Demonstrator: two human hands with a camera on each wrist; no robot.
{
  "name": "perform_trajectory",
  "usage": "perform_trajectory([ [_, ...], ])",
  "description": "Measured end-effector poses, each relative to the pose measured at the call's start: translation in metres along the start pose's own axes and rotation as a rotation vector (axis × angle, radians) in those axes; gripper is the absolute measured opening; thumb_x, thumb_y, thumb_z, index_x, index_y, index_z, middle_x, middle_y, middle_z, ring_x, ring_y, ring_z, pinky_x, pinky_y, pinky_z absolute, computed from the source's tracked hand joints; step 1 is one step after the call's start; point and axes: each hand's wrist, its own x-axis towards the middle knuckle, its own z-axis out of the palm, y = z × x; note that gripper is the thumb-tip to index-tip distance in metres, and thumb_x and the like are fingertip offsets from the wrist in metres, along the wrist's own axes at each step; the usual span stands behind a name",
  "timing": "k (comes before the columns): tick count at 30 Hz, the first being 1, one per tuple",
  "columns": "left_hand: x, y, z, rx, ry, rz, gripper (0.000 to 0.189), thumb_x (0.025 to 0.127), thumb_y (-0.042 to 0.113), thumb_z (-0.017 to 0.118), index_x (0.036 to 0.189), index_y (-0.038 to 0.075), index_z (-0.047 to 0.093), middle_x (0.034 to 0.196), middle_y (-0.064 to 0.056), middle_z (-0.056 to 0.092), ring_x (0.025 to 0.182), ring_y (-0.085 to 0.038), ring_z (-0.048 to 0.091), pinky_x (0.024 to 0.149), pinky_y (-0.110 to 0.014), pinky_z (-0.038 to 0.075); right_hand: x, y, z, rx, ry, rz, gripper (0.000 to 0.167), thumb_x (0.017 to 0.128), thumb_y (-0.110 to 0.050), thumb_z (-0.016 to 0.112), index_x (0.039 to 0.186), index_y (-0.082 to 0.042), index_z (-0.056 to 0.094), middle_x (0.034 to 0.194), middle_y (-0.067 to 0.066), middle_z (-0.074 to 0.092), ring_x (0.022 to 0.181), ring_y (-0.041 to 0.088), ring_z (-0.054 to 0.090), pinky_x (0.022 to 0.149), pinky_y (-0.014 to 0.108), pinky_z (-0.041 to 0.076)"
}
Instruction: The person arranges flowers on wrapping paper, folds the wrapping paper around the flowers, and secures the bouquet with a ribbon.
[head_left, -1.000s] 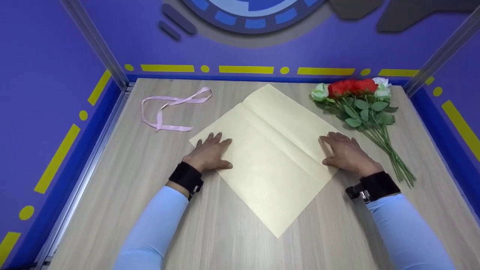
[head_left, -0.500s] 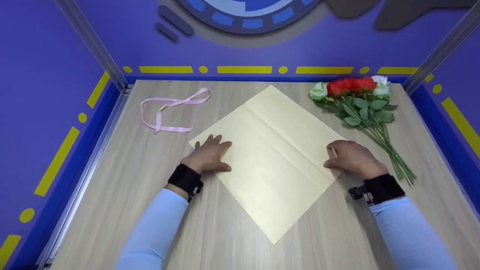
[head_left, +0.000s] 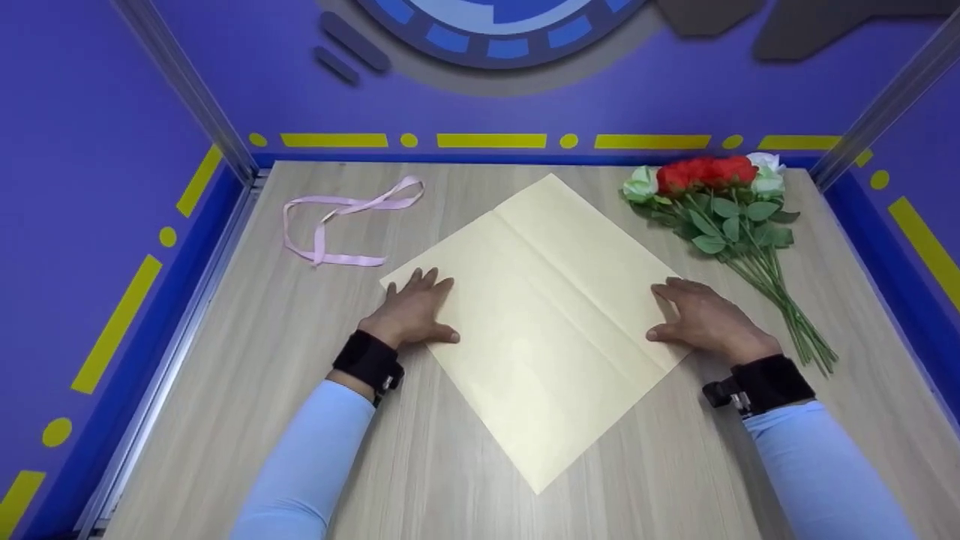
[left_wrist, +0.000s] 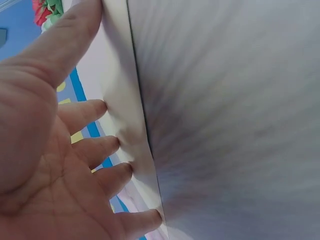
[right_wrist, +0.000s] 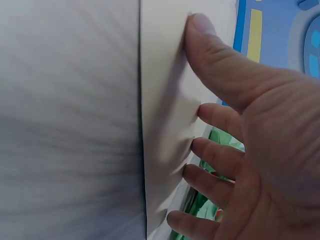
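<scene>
A cream sheet of wrapping paper (head_left: 525,330) lies flat on the table, turned so one corner points toward the person, with straight creases across its right half. At its left corner, the left hand (head_left: 411,309) rests with fingers spread; in the left wrist view its fingertips (left_wrist: 114,142) touch the sheet near the edge. The right hand (head_left: 701,319) rests at the right corner, thumb apart from the fingers, and the right wrist view shows its thumb and fingertips (right_wrist: 200,145) on the paper near its edge. Neither hand grips anything.
A pink ribbon (head_left: 319,240) lies loosely looped at the back left of the wooden table (head_left: 247,322). Red and white artificial roses (head_left: 705,176) with green leaves and long stems lie at the back right, close to the right hand. Blue panels (head_left: 480,112) enclose the table.
The paper has turned slightly clockwise, its near corner shifting left and its far corner right. The right hand has slid a little toward the person; the left hand has barely moved.
</scene>
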Motion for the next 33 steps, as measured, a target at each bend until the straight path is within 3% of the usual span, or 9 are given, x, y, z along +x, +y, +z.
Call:
perform_trajectory([
  [20,-0.0007,-0.0016,0.0050,-0.018,0.015,0.003,0.104,0.089,0.050,0.083,0.168,0.012,0.027,0.176,-0.020,0.012,0.163,-0.042,0.004,0.123,-0.075,0.003,-0.0059,-0.0005,0.0018,-0.034,0.074,-0.025,0.089,0.089,-0.046,0.083,0.151,0.008,0.048,0.154,0.038,0.042,0.141,0.061,0.036,0.109,0.071,0.040],
  [33,-0.0004,-0.0020,0.0056,-0.018,0.020,0.011,0.103,0.089,0.050,0.082,0.167,0.010,0.028,0.175,-0.021,0.013,0.163,-0.043,0.005,0.123,-0.075,0.004,-0.0050,-0.0007,0.0014,-0.046,0.064,-0.010,0.090,0.089,-0.046,0.083,0.152,0.008,0.048,0.154,0.037,0.042,0.141,0.061,0.036,0.110,0.071,0.039],
])
